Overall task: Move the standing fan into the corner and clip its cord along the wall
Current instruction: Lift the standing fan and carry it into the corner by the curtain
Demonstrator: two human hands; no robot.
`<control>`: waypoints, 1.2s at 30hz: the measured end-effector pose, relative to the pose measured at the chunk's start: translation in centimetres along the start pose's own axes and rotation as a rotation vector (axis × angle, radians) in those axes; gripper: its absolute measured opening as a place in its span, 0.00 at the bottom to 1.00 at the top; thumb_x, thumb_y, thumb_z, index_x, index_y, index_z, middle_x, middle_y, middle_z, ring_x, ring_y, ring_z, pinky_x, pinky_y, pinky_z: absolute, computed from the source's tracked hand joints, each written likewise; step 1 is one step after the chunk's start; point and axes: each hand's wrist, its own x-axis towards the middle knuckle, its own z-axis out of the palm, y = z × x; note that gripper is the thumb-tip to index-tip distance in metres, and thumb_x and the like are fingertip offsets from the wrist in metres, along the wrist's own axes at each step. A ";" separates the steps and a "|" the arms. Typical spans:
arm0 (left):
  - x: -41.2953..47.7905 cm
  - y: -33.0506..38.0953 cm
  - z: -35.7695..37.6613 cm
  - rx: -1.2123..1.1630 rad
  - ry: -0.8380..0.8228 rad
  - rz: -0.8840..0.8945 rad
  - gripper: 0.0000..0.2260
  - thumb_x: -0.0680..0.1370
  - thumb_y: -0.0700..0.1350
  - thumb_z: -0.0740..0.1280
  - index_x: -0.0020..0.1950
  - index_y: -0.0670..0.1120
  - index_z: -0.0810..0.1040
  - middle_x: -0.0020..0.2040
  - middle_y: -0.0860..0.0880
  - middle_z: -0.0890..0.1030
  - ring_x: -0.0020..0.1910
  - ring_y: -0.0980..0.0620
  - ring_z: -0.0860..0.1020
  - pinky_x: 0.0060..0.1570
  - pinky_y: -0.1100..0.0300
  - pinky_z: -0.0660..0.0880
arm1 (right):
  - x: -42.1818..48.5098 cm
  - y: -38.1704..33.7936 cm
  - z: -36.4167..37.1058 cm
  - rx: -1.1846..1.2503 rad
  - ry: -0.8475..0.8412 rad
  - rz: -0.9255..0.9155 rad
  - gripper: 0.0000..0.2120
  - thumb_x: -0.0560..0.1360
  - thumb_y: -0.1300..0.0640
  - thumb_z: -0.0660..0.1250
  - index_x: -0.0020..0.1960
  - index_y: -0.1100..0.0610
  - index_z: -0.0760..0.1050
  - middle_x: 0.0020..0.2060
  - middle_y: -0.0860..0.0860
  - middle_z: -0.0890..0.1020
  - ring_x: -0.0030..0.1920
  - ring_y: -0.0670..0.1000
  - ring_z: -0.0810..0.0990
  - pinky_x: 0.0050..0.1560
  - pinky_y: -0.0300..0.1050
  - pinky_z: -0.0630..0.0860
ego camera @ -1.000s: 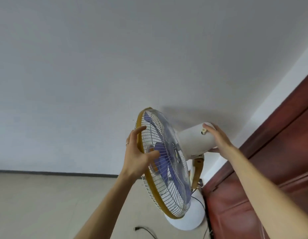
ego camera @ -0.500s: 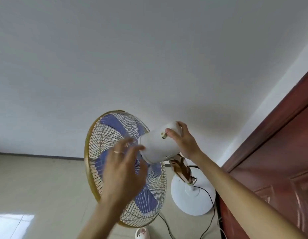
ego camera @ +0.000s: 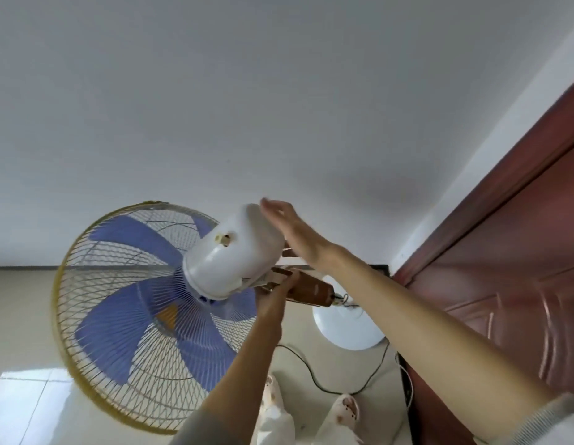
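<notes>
The standing fan has a yellow-rimmed wire cage with blue blades, a white motor housing, a brown neck and a round white base on the floor by the wall corner. The cage faces left and downward. My left hand grips the neck just under the housing. My right hand lies flat against the rear of the housing, fingers stretched out, slightly blurred. The black cord runs loose from the base across the floor.
A dark red door fills the right side, right next to the base. The white wall stands behind the fan. A thin white cable hangs by the door's foot. My slippered feet stand on beige tiles.
The fan head has swung round so its cage faces left. My left hand left the cage and took the neck. My right hand slid to the housing's rear.
</notes>
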 end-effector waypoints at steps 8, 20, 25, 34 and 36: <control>2.4 -1.7 -1.7 -0.096 -0.022 0.106 0.19 0.71 0.42 0.77 0.59 0.55 0.80 0.59 0.50 0.83 0.61 0.51 0.79 0.65 0.50 0.73 | 0.7 17.4 -6.1 0.403 0.440 0.530 0.29 0.75 0.32 0.60 0.61 0.54 0.74 0.56 0.53 0.81 0.54 0.54 0.80 0.58 0.53 0.75; 8.2 -1.5 -15.1 -0.269 0.011 0.037 0.21 0.64 0.39 0.73 0.57 0.48 0.82 0.51 0.47 0.83 0.53 0.47 0.80 0.48 0.58 0.73 | 8.0 28.5 6.7 0.758 0.507 0.844 0.20 0.76 0.42 0.64 0.53 0.60 0.71 0.58 0.74 0.73 0.29 0.53 0.61 0.33 0.43 0.63; 13.5 0.0 -22.9 -0.315 0.018 0.005 0.20 0.68 0.41 0.70 0.59 0.50 0.81 0.53 0.44 0.82 0.54 0.45 0.78 0.52 0.52 0.71 | 13.2 31.5 10.9 0.745 0.590 0.942 0.34 0.71 0.35 0.67 0.65 0.59 0.66 0.56 0.58 0.72 0.33 0.54 0.70 0.43 0.48 0.75; 20.8 -1.3 -32.5 -0.403 0.006 -0.003 0.13 0.72 0.43 0.66 0.55 0.50 0.83 0.56 0.45 0.82 0.57 0.44 0.78 0.56 0.44 0.70 | 23.3 37.4 16.7 1.190 0.657 0.818 0.23 0.69 0.43 0.70 0.58 0.56 0.72 0.60 0.55 0.79 0.57 0.57 0.81 0.52 0.55 0.80; 21.9 -1.7 -34.1 -0.424 0.009 -0.007 0.12 0.72 0.44 0.66 0.54 0.50 0.82 0.57 0.43 0.81 0.59 0.42 0.76 0.57 0.41 0.68 | 25.3 37.3 17.8 1.221 0.698 0.764 0.16 0.75 0.45 0.66 0.53 0.56 0.70 0.48 0.54 0.81 0.53 0.54 0.83 0.50 0.55 0.81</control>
